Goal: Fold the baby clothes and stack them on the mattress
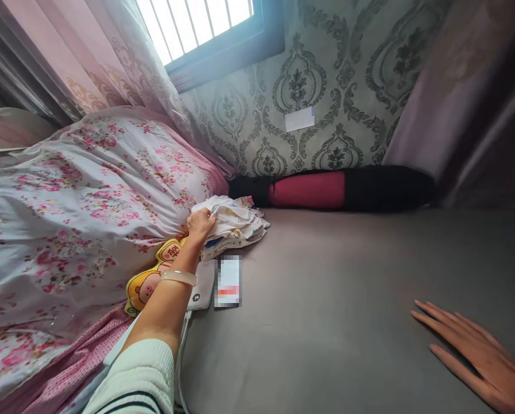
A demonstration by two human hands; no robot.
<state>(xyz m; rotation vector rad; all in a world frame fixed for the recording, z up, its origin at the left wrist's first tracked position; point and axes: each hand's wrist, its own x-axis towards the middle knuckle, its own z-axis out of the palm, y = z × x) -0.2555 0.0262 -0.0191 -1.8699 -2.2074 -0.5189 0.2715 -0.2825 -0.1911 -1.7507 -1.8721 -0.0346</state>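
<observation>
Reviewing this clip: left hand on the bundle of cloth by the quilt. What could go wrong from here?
1. The left hand grips only one edge of the folded cloth bundle, so lifting it may let the layers slide apart.
2. The white device and its cable lie under the forearm and could get dragged.
3. The right hand rests flat on the grey sheet, far from the bundle, giving it no support.

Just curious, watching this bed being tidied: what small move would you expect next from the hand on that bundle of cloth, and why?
Probably draw the folded cloth bundle out onto the bare grey sheet. The left hand already grips its edge, it is wedged against the floral quilt, and the right hand lies flat on the sheet, empty.
</observation>
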